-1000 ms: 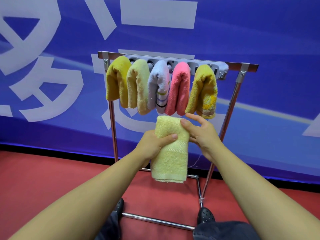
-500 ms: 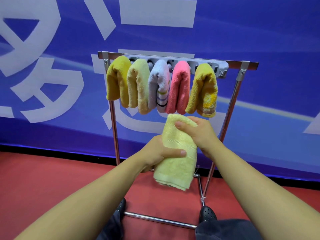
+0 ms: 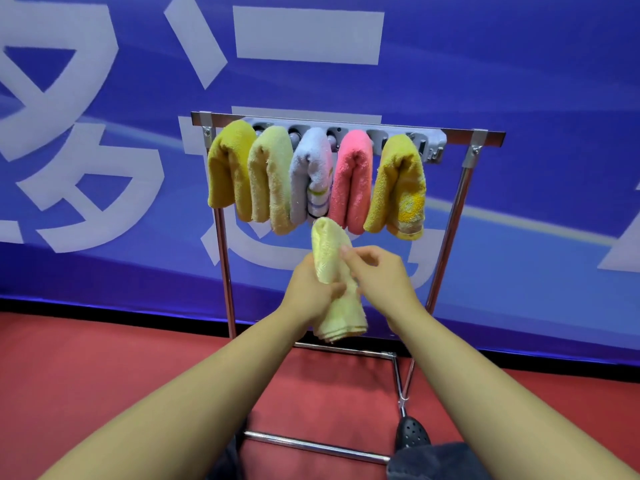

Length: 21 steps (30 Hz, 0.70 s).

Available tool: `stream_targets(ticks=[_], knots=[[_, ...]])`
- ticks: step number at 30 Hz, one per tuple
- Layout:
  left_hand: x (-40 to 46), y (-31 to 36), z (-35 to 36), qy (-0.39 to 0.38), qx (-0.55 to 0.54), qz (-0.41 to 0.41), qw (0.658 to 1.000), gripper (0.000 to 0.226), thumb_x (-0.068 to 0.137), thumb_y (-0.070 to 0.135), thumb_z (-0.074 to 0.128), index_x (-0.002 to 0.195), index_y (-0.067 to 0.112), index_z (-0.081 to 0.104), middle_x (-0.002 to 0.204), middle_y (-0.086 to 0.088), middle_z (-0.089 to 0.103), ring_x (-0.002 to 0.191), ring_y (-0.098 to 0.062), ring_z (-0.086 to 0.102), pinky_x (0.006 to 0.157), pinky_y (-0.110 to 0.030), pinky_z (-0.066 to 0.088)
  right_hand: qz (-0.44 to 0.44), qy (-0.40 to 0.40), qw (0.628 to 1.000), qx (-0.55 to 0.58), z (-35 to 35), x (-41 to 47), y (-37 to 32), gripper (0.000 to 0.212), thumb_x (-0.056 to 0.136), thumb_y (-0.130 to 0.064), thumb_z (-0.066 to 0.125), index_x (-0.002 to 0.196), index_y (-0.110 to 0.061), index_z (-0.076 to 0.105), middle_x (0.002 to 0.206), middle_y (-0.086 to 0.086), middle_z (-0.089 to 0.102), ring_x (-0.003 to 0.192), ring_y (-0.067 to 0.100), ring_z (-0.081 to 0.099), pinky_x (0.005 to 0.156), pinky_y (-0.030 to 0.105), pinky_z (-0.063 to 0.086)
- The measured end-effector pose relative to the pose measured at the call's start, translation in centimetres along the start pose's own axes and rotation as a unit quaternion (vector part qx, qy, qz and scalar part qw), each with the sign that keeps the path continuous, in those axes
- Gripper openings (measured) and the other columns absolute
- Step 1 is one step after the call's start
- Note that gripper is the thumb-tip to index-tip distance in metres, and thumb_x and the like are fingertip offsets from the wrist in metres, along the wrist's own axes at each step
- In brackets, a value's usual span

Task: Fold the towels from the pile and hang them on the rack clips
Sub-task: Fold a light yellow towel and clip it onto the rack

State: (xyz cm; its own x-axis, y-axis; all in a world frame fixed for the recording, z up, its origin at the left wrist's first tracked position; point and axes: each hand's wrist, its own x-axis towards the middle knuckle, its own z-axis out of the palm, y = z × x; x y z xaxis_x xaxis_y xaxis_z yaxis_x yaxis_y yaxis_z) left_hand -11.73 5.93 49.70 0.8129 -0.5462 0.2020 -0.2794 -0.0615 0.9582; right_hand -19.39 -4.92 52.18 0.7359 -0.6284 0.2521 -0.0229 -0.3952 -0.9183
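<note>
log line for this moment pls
stage: folding | left hand: grips pale towel | right hand: pinches its fold | rack: five towels hung | next: probably clip it

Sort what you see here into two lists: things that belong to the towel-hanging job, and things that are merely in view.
Part of the job:
pale yellow towel, held in the left hand and right hand
rack and its clip strip
five hung towels, such as the pink towel

Merely in view:
blue banner
red floor
black shoe
</note>
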Motion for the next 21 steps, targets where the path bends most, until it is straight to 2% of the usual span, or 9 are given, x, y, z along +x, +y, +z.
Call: stream_targets(ticks=[3,5,7,9,10,12,15,17,21], knots=[[-0.3,0.7,0.1,-0.083,-0.034,0.025,0.996,0.047,0.077,0.007,0.069,0.122,0.015,0.062,0.112,-0.005,0.075,0.106,-0.021,0.073,0.09,-0.038,0.06,0.0,-0.046,0.999,0.005,0.6,-0.6,-0.5,0.056,0.079,-0.067,0.064,0.112,-0.023,0.073,0.101,-0.009,0.078,0.098,0.009,0.072,0.096,0.044,0.056],[-0.5,1.3,-0.1,-0.134,-0.111,0.015,0.985,0.052,0.079,0.007,0.063,0.129,0.019,0.061,0.119,-0.005,0.074,0.114,-0.02,0.07,0.095,-0.039,0.057,-0.031,-0.035,0.998,0.029,0.2,-0.7,-0.7,0.039,0.088,-0.052,0.068,0.111,-0.022,0.074,0.098,-0.006,0.079,0.095,0.009,0.074,0.094,0.044,0.058],[-0.7,2.2,-0.4,-0.151,-0.165,0.003,0.975,0.052,0.084,0.011,0.056,0.133,0.027,0.061,0.121,-0.002,0.074,0.115,-0.017,0.068,0.094,-0.041,0.053,-0.057,-0.014,0.997,0.048,-0.5,-0.9,-0.8,0.02,0.095,-0.035,0.068,0.109,-0.022,0.075,0.095,-0.003,0.079,0.093,0.012,0.075,0.091,0.046,0.058],[-1.0,3.4,-0.1,-0.118,-0.161,0.022,0.98,0.032,0.1,0.022,0.054,0.13,0.026,0.064,0.117,0.003,0.075,0.109,-0.01,0.071,0.09,-0.033,0.055,-0.073,0.015,0.996,0.057,-0.9,-1.0,-1.1,0.018,0.096,-0.036,0.065,0.101,-0.021,0.075,0.091,0.003,0.079,0.092,0.022,0.075,0.087,0.052,0.058],[-1.1,4.1,0.3,-0.091,-0.15,0.038,0.984,0.026,0.105,0.03,0.051,0.126,0.024,0.066,0.113,0.003,0.077,0.105,-0.008,0.072,0.086,-0.029,0.055,-0.079,0.03,0.995,0.056,-1.1,-1.0,-1.4,0.026,0.094,-0.041,0.064,0.098,-0.018,0.073,0.088,0.008,0.077,0.09,0.03,0.073,0.084,0.055,0.057],[-0.9,4.8,1.1,-0.021,-0.104,0.078,0.991,0.028,0.106,0.042,0.049,0.114,0.024,0.07,0.101,0.006,0.078,0.094,-0.005,0.072,0.081,-0.025,0.054,-0.096,0.052,0.992,0.056,-1.3,-1.0,-1.9,0.041,0.09,-0.052,0.06,0.095,-0.013,0.07,0.085,0.016,0.074,0.088,0.04,0.069,0.078,0.058,0.056],[-0.6,6.9,3.1,0.041,-0.048,0.126,0.99,0.028,0.106,0.044,0.047,0.091,0.032,0.068,0.083,0.014,0.074,0.082,-0.004,0.068,0.078,-0.033,0.054,-0.12,0.101,0.986,0.06,-3.3,-0.9,-3.1,0.026,0.095,-0.043,0.06,0.094,-0.019,0.072,0.08,0.006,0.076,0.081,0.029,0.072,0.077,0.053,0.058],[-0.1,7.7,4.1,0.067,-0.014,0.144,0.987,0.034,0.106,0.04,0.046,0.078,0.031,0.062,0.07,0.015,0.067,0.069,0.001,0.06,0.07,-0.032,0.048,-0.126,0.127,0.982,0.051,-4.1,-0.8,-3.6,0.02,0.097,-0.039,0.06,0.093,-0.023,0.072,0.078,0.001,0.075,0.079,0.024,0.072,0.075,0.049,0.058],[-0.2,10.8,7.5,0.068,0.004,0.164,0.984,0.038,0.108,0.037,0.043,0.074,0.025,0.056,0.067,0.01,0.062,0.061,0.003,0.053,0.062,-0.029,0.04,-0.136,0.176,0.974,0.036,-7.7,-0.6,-4.4,0.022,0.098,-0.039,0.06,0.085,-0.021,0.067,0.071,0.0,0.07,0.069,0.02,0.066,0.066,0.044,0.056]])
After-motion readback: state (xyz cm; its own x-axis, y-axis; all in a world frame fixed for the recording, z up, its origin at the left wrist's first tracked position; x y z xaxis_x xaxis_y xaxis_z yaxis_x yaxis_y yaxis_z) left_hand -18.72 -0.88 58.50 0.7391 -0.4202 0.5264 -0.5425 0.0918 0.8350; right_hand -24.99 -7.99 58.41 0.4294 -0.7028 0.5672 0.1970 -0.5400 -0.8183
